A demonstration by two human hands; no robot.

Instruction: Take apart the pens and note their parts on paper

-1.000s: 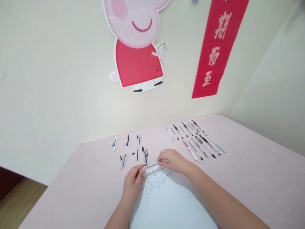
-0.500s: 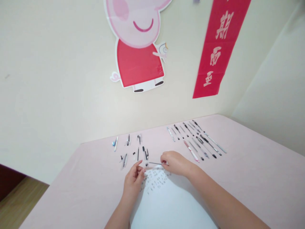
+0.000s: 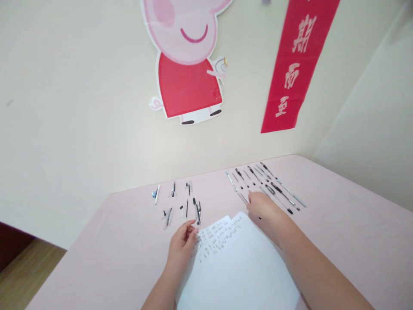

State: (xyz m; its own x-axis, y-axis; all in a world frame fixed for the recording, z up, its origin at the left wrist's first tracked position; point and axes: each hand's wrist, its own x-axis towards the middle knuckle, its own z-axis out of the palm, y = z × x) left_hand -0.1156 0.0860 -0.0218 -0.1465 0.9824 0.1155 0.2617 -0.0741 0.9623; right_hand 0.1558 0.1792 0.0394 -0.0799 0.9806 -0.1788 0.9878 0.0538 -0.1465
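Note:
My right hand [image 3: 263,206] is over the right group of pens, its fingers pinched on a thin pen refill [image 3: 243,198] that points up and to the left. The hand covers most of the pink pen lying there. My left hand [image 3: 182,241] rests at the left edge of the white paper sheets [image 3: 251,267], fingers half curled and thumb apart, with nothing visible in it. Handwriting runs across the sheets' far part. Just beyond the left hand lies a dark pen [image 3: 197,213].
Several pens and refills [image 3: 284,196] lie in rows at the back right of the pink tabletop [image 3: 112,249]. Taken-apart pens and caps [image 3: 168,216] are spread at the left. Behind stands a wall with a pig cutout [image 3: 190,86] and a red banner [image 3: 300,64].
My right hand has moved right and away from me, carrying the refill from near my left hand to the right pen rows. The sheets' far corners now show. My left hand has barely moved.

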